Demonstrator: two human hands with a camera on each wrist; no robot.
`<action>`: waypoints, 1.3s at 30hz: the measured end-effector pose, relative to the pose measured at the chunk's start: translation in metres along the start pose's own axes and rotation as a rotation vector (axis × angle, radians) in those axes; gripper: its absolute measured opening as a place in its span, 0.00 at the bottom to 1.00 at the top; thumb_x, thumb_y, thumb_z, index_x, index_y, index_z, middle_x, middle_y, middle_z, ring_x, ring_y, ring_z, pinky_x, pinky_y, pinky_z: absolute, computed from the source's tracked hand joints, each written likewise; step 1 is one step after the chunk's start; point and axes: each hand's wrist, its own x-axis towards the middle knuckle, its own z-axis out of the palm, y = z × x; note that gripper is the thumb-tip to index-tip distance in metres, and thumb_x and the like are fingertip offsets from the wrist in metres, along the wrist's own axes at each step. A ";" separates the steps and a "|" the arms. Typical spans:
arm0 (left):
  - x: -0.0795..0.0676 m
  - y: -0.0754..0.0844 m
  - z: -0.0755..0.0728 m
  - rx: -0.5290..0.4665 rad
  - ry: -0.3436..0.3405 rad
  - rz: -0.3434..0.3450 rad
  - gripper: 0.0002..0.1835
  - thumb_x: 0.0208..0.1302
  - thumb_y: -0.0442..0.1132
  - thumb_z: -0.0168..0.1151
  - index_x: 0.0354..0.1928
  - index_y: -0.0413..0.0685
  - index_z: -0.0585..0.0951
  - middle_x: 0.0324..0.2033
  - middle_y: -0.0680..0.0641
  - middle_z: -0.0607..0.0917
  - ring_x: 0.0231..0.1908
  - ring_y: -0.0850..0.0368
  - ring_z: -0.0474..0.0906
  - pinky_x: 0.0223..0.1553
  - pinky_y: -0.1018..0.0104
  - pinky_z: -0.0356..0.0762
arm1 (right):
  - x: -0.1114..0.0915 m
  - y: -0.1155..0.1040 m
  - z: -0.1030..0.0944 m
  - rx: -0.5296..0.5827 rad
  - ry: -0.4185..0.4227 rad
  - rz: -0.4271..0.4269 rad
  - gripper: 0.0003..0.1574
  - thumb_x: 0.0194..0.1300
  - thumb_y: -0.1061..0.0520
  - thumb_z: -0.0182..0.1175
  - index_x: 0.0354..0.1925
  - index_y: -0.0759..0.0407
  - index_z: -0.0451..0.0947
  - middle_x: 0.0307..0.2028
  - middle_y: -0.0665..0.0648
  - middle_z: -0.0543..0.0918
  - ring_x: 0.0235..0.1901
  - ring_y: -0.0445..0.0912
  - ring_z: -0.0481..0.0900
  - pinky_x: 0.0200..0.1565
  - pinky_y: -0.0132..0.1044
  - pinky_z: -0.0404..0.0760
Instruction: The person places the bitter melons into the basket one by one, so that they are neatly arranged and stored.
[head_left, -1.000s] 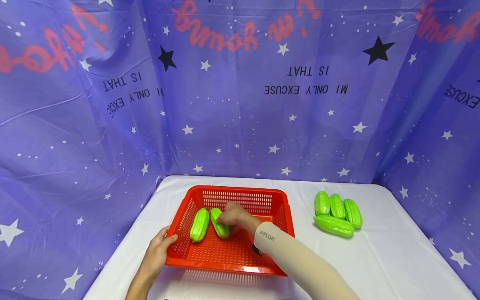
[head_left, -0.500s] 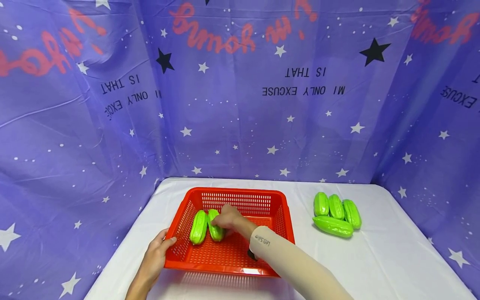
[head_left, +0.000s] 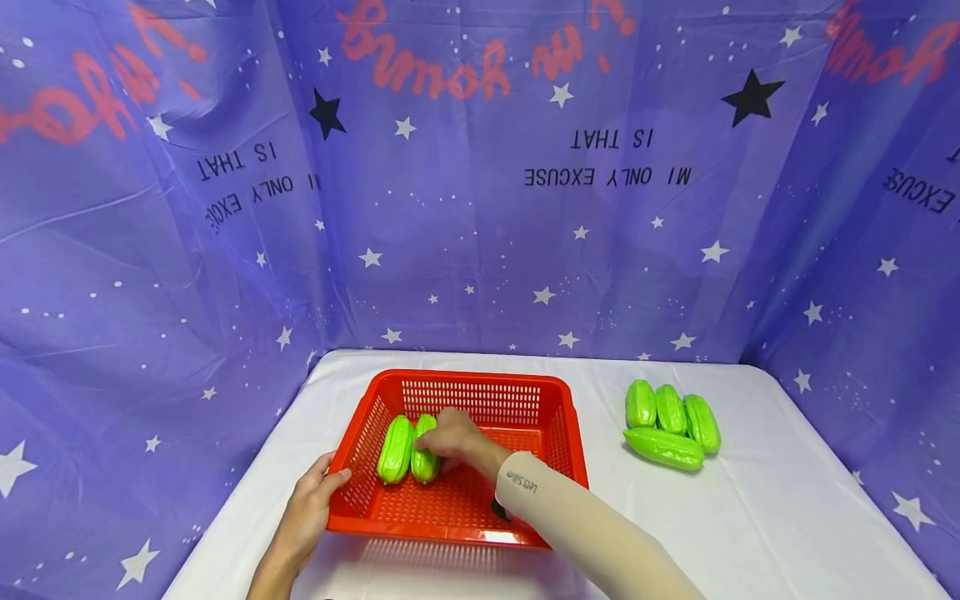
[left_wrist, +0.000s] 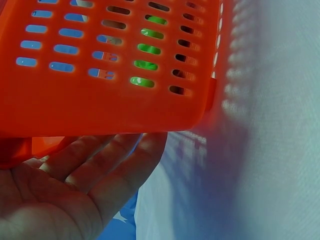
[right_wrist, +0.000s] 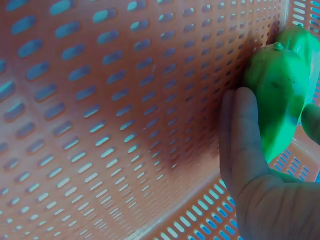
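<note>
A red perforated plastic basket [head_left: 442,532] stands on the white-covered table. My left hand [head_left: 306,504] grips its left rim, thumb on top; in the left wrist view the fingers lie under the rim. Inside the basket my right hand [head_left: 459,439] holds a ridged green fruit [head_left: 424,468], fingers on one side and thumb on the other, as the right wrist view shows. The fruit lies lengthwise, its stem nub visible in that view. Close beside it, nearer the left wall, lies a similar ridged green fruit [head_left: 395,450].
Several more ridged green fruits [head_left: 663,450] lie grouped on the white tablecloth [head_left: 750,517], right of the basket. A purple star-printed curtain [head_left: 480,250] hangs behind the table and along both sides. My sleeved right forearm [head_left: 585,525] crosses the basket's front right corner.
My right hand has shifted a little left with its fruit, closing the gap to the other fruit. The left hand keeps its hold on the rim.
</note>
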 end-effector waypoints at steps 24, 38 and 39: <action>0.001 -0.001 0.000 0.005 -0.008 0.017 0.20 0.77 0.35 0.44 0.66 0.35 0.67 0.52 0.31 0.79 0.46 0.42 0.83 0.42 0.55 0.84 | -0.017 0.010 -0.042 -0.307 -0.011 -0.105 0.28 0.59 0.43 0.70 0.17 0.51 0.64 0.17 0.48 0.64 0.17 0.43 0.65 0.20 0.36 0.66; 0.002 -0.001 -0.001 0.006 -0.017 0.002 0.20 0.78 0.36 0.44 0.66 0.36 0.68 0.52 0.30 0.79 0.46 0.41 0.83 0.42 0.53 0.84 | -0.048 -0.009 -0.093 -0.195 -0.093 -0.086 0.27 0.68 0.44 0.66 0.20 0.55 0.67 0.18 0.50 0.65 0.16 0.43 0.64 0.29 0.46 0.85; 0.001 -0.001 -0.001 0.006 -0.016 0.000 0.20 0.78 0.36 0.44 0.66 0.36 0.68 0.52 0.30 0.79 0.46 0.41 0.83 0.41 0.53 0.84 | -0.049 -0.010 -0.096 -0.191 -0.092 -0.091 0.27 0.68 0.44 0.66 0.21 0.56 0.68 0.18 0.50 0.65 0.17 0.43 0.65 0.28 0.45 0.84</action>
